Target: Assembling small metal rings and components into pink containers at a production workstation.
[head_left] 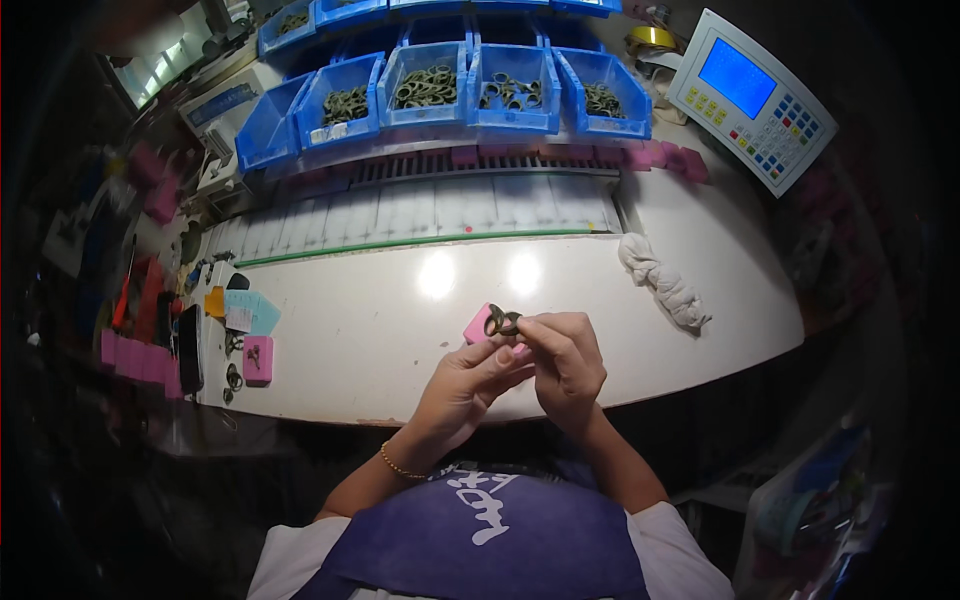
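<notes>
My left hand (462, 390) is closed around a small pink block (477, 325), its thumb lying along the near side. Fingers of my right hand (568, 362) pinch a dark ring-shaped metal part (494, 321) against the top of the block. The part seems to have two loops; the right fingertips cover some of it. Both hands are close together above the near middle of the white table (360, 330).
Blue bins (428, 85) with dark ring parts line the back. A control panel (750, 95) with a blue screen stands at back right, a twisted white cloth (662, 285) before it. At left lie another pink block (258, 360), loose rings (233, 378) and a phone-like black slab (191, 350).
</notes>
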Motion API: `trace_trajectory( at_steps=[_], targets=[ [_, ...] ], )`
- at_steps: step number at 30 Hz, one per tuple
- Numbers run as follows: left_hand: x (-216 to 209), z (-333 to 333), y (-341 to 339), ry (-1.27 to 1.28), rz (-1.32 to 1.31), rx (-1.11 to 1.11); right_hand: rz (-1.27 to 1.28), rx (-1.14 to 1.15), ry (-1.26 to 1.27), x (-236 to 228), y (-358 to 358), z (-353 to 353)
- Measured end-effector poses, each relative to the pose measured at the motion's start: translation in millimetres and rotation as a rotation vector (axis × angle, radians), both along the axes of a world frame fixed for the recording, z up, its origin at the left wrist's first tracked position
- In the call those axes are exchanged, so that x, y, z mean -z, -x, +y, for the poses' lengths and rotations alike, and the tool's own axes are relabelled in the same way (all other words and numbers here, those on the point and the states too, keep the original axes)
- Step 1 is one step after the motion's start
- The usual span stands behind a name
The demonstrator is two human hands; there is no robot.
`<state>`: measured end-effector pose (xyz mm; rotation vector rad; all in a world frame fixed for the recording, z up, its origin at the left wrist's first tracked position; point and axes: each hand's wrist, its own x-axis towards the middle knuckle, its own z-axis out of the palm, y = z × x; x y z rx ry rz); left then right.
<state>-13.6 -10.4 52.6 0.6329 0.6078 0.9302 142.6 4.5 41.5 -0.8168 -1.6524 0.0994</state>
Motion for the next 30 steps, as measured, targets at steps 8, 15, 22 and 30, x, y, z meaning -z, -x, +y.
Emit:
trace_trajectory(
  at_steps=[8,15,22,30],
  targets=[
    [12,-2,-10,0.007,-0.117,-0.168,0.047,-0.019,-0.026,11,14,-5],
    [8,-5,-9,-0.04,-0.138,-0.227,0.006,0.089,0.035,11,18,-10],
    [8,-8,-12,-0.22,0.08,-0.365,0.032,0.032,0.219,7,23,-19],
    [13,-6,12,-0.309,0.299,-0.424,0.481,-0.539,0.945,14,13,-52]
  ],
)
